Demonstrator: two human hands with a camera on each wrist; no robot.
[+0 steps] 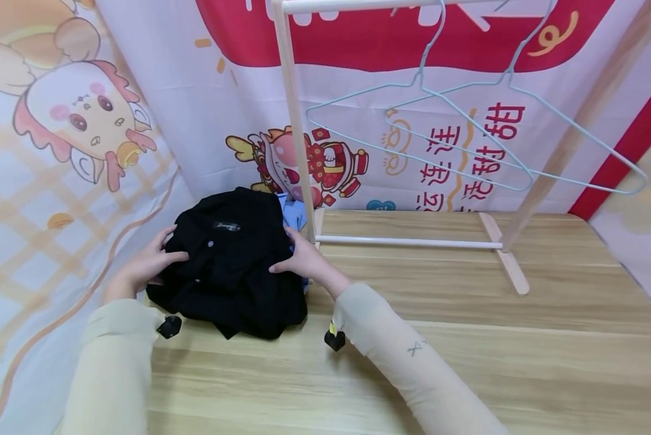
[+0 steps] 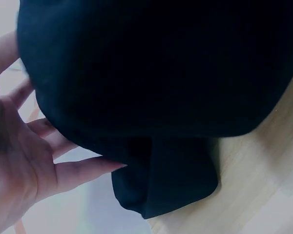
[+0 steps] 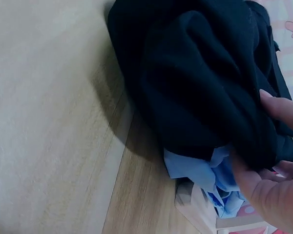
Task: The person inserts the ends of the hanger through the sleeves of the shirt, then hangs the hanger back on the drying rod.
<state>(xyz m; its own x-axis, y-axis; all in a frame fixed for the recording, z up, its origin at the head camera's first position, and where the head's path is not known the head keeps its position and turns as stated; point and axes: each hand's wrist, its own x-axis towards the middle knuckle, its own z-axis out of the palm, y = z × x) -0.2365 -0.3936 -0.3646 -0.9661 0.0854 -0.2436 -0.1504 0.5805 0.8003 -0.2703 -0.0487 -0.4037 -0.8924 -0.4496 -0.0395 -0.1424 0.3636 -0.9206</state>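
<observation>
Blk shirt (image 1: 238, 260) bunched on table (image 1: 358, 386)

L grip (image 1: 148, 260) spread, touching shirt's 9 o'clock edge; shirt at head view's 8 o'clock; blue cloth (image 1: 295, 214) at shirt's 2 o'clock; R grip (image 1: 304, 257) pinching its 3 o'clock side.

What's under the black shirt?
Blue cloth sticks out from under the black shirt, beside the right hand. The shirt covers the rest, so anything else underneath can't be seen.

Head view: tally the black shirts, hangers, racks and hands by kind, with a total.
Black shirt: 1
Hangers: 2
Rack: 1
Hands, left hand and right hand: 2
Total: 6
</observation>
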